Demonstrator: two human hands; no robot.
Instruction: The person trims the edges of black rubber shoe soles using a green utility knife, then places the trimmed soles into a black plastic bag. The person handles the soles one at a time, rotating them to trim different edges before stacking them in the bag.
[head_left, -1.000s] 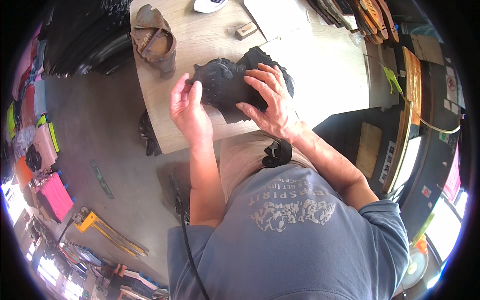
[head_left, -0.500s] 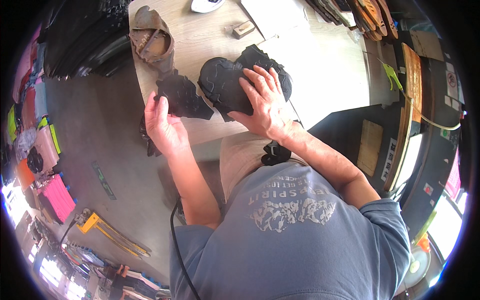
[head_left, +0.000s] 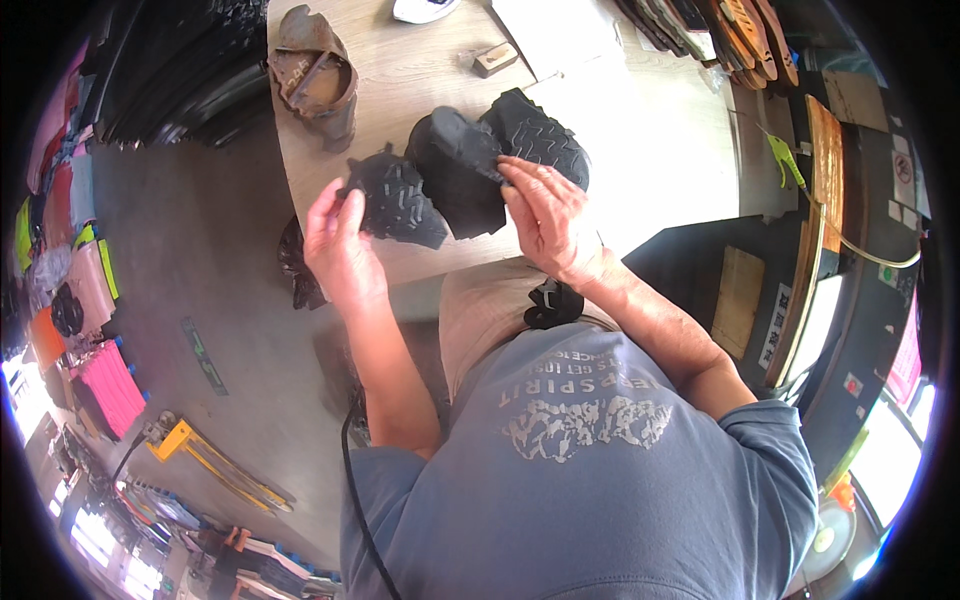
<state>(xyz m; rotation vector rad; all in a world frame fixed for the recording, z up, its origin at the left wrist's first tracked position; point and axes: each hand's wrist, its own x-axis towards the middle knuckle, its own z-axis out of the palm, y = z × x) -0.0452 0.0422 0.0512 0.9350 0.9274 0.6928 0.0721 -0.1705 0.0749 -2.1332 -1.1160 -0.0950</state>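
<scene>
My left hand [head_left: 343,245] pinches the left edge of a black rubber piece [head_left: 402,205] with zigzag tread lines, at the table's near edge. To its right, the fingers of my right hand [head_left: 550,215] close on the edge of another black piece [head_left: 462,145], smooth and slightly blurred, tilted up over a dark piece [head_left: 465,205] beneath. Just beyond my right fingers rests a further black piece with zigzag tread [head_left: 548,140]. The pieces look like shoe-sole parts; their exact kind is hard to tell, and their overlapping edges are partly hidden.
On the pale wooden table [head_left: 680,150], a brown hollow shell-like part [head_left: 318,85] lies at the far left. A small block [head_left: 494,60] and a white dish [head_left: 424,8] stand farther back. Black sheets [head_left: 180,75] are stacked beyond the table's left side.
My right hand has gone from lying spread over the black pieces to pinching one, which is now tipped up. The piece in my left hand has turned and moved slightly right.
</scene>
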